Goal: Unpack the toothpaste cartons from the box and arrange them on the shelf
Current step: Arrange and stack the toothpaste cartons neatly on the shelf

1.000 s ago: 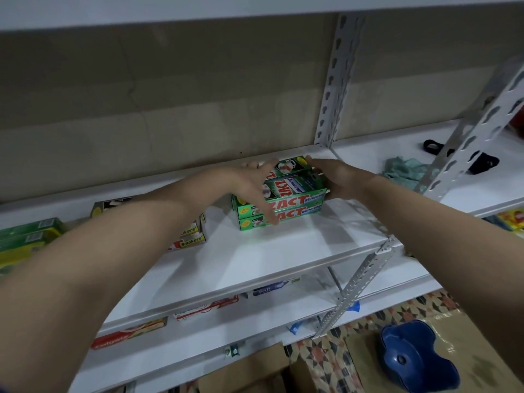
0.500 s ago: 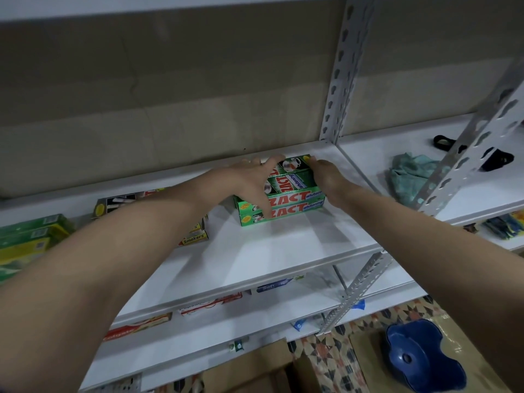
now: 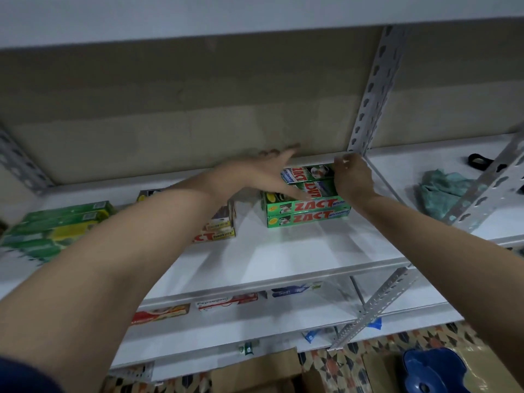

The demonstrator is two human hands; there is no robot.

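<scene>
Green toothpaste cartons (image 3: pixel 307 207) stacked far back on the shelf (image 3: pixel 283 251). Left hand (image 3: pixel 255 177) open flat, right hand (image 3: pixel 351 177) gripping the stack's end. We judge them light, crushable: hold by ends.

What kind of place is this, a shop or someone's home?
Probably a small shop or stockroom: slotted metal shelving, stacked green Zact toothpaste cartons, more cartons on the lower shelf, and cardboard boxes on the floor.

"ZACT" stands in red on the green toothpaste cartons (image 3: pixel 307 212) stacked on the shelf (image 3: pixel 283 251), "ZACT Smokers" on the yellow-banded cartons (image 3: pixel 217 235) left of them, and "Pepsodent" on a red-and-white carton (image 3: pixel 226 302) one shelf below.
</scene>
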